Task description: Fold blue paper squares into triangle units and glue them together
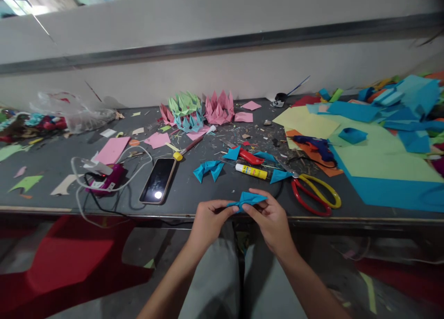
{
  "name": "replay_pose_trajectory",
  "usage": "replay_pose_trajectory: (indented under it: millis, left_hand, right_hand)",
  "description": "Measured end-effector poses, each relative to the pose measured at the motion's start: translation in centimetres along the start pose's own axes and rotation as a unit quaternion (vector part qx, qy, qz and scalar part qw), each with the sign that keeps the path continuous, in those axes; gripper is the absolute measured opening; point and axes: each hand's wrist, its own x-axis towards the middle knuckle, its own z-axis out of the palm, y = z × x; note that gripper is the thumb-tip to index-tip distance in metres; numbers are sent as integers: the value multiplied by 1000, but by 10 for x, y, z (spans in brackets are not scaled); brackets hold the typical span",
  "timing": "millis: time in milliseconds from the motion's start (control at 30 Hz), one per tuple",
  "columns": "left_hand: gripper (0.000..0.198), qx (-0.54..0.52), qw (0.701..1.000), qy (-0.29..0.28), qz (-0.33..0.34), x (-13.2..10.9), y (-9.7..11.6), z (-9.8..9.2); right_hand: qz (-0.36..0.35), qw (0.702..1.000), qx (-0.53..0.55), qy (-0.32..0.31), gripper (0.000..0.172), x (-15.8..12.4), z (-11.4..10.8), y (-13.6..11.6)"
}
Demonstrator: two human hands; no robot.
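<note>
A folded blue paper piece (252, 198) is held between both hands at the table's front edge. My left hand (212, 219) pinches its left end between thumb and fingers. With the thumb in front and fingers behind, my right hand (268, 217) grips its middle and right part. Just beyond lie joined blue folded pieces (208, 170), a glue stick (251, 171) with a yellow label, and a red-handled cutter (248, 155). Large scissors (314, 196) with red and yellow handles rest to the right, near another blue folded piece (280, 175).
Green, blue and pink folded-paper crowns (219, 108) stand at the back. On the left are a phone (158, 181) and a purple power adapter (107, 178) with looping cables. Coloured paper sheets (388, 157) and a blue glue gun (314, 145) cover the right side. Scraps litter the table.
</note>
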Motion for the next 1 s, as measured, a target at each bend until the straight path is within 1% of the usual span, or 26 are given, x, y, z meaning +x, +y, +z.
replay_pose_trajectory:
  millis: [267, 700, 867, 1000]
  left_hand:
    - [16, 29, 1000, 0, -1, -3, 0, 1]
    - [19, 23, 1000, -12, -5, 0, -5, 0]
    - [19, 58, 998, -34, 12, -2, -7, 0]
    - [17, 85, 994, -54, 42, -1, -9, -3]
  right_hand:
    - [-2, 1000, -18, 17, 37, -1, 1, 0]
    - [-17, 999, -29, -4, 34, -1, 0, 4]
    - [-27, 999, -38, -8, 31, -1, 0, 2]
    - [-26, 998, -61, -8, 33, -2, -2, 1]
